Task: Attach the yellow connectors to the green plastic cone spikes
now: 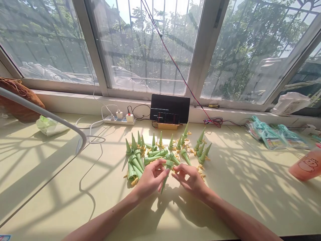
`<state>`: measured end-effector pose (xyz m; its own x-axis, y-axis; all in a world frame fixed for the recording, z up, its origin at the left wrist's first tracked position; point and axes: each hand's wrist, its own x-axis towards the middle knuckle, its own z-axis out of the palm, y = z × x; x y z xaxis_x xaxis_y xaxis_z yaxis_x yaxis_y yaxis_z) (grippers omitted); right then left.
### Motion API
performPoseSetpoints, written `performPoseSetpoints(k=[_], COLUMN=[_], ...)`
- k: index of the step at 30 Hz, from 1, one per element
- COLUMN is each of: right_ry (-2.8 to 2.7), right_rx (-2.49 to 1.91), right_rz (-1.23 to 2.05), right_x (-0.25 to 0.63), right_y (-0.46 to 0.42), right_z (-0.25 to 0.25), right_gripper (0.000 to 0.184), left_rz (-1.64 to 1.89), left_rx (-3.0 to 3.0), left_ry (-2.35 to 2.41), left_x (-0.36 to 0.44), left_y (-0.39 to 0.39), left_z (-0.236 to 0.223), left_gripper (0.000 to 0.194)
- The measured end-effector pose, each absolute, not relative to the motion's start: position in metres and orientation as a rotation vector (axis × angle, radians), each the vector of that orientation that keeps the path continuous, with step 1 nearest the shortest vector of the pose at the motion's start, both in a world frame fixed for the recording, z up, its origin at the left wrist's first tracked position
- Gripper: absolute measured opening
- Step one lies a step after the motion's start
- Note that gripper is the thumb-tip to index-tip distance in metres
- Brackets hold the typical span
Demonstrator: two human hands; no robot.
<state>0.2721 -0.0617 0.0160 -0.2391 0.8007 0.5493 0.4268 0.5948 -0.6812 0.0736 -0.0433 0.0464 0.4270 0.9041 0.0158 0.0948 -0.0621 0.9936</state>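
Note:
My left hand (154, 176) is closed round a green plastic watering spike (169, 164), its capped end up and its tip pointing down. Fingers of my right hand (188, 177) pinch a small yellow valve (173, 171) at the side of the spike's cap; whether it sits in the cap I cannot tell. Just beyond my hands lies a cluster of similar spikes. Some stand upright on their caps, like this green spike (153, 139), and others lie flat, such as a spike (136, 163) on the left. Several have yellow valves at their caps.
A dark tablet (170, 103) with a phone before it leans near the window. To its left is a power strip (120, 121) with white cables. A pink cup (307, 164) and teal packaged items (272, 134) are on the right. A grey curved bar (50, 115) crosses the left side.

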Motion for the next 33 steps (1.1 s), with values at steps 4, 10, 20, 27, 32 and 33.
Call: performPoseSetpoints(k=[4,10,20,27,32,33], right_ry=[-1.856,-1.77,-1.467,-1.371,-1.307,-1.294], right_rx=[-1.022,-1.078,-1.054,-1.039,-0.983,-0.97], right_rz=[0.545,0.821,1.21,1.394,1.53,1.549], right_x=[0.273,0.272,0.268,0.269,0.27,0.271], right_y=[-0.06,-0.062,-0.066,-0.062,-0.061,-0.061], right_z=[0.014,0.017,0.021,0.026,0.029,0.029], right_gripper=[0.016,0.029,0.033,0.04,0.043,0.042], left_rz=[0.841,0.821,0.802,0.803,0.797,0.799], left_rx=[1.488,1.526,1.576,1.548,1.512,1.508], left_ry=[0.912,0.878,0.872,0.846,0.853,0.854], left_x=[0.073,0.071,0.068,0.067,0.068,0.068], left_y=[-0.042,-0.041,-0.04,-0.039,-0.04,-0.04], left_z=[0.043,0.041,0.041,0.038,0.038,0.038], left_gripper=[0.046,0.044,0.042,0.044,0.048,0.048])
